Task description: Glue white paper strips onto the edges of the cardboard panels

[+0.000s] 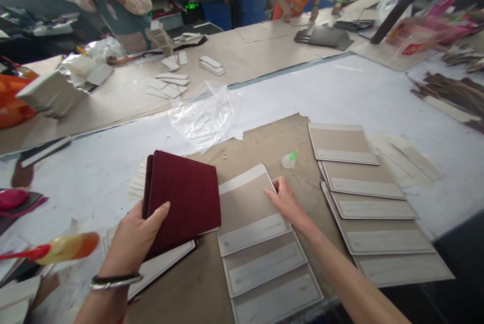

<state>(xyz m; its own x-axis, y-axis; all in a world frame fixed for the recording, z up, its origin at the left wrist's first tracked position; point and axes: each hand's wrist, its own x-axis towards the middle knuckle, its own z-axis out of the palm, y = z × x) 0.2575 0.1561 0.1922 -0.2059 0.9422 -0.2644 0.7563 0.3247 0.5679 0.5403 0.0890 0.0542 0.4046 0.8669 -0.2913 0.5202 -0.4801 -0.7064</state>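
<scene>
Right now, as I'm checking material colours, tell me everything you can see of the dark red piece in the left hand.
The dark red piece is squarish and cloth-like, with a second layer showing along its left edge. The left hand grips its near-left corner, thumb on top. It lies tilted over pale cards, its right edge at the grey card.

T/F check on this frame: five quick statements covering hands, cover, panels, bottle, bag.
1. The left hand grips a maroon cover. True.
2. The right hand touches the top panel of the nearer column. True.
3. The small bottle has a red cap. False: the cap is green.
4. The right column of panels stands upright. False: the panels lie flat, overlapping.
5. The plastic bag lies beyond the maroon cover. True.
</scene>
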